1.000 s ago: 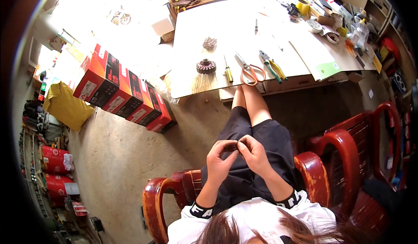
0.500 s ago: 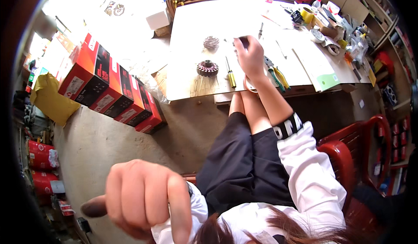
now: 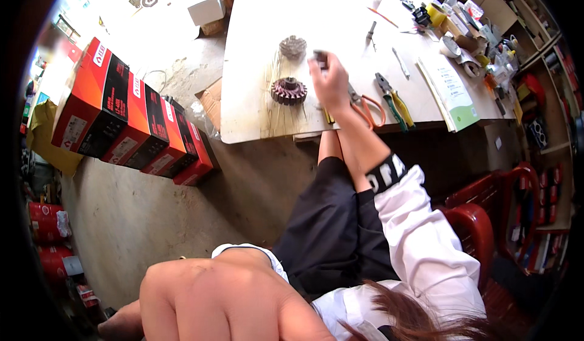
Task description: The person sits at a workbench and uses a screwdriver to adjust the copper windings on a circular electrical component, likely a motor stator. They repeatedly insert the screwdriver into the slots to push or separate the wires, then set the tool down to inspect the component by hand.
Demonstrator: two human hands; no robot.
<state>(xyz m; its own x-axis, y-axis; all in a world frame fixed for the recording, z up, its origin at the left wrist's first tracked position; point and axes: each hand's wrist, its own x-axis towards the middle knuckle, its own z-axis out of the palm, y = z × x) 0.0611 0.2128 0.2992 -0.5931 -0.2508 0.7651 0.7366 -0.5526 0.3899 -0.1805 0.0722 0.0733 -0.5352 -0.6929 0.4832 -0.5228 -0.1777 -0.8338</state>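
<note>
My right hand (image 3: pixel 330 86) is raised over the near part of the white table (image 3: pixel 243 113). Its fingers are closed round a small dark piece (image 3: pixel 319 57), too blurred to name. Left of it stands a dark slotted, wound motor core (image 3: pixel 289 91) with a central hub. A greyish ridged round part (image 3: pixel 292 47) lies behind the core. My left hand (image 3: pixel 213 301) looms large at the lower left, fingers curled toward me and thumb out to the side. Its fingertips are cut off, so anything in them is hidden.
Orange-handled scissors (image 3: pixel 372 111), pliers (image 3: pixel 396 101) with green and yellow grips and a booklet (image 3: pixel 450 92) lie right of my right hand. Tape rolls and bottles crowd the table's far right. Red-black boxes (image 3: pixel 115 116) stand at left, a red chair (image 3: pixel 471 225) at right.
My right hand has shifted slightly left, uncovering the scissors' orange handles and covering most of the yellow screwdriver. My left hand has come closer and lower. The view has tilted a little.
</note>
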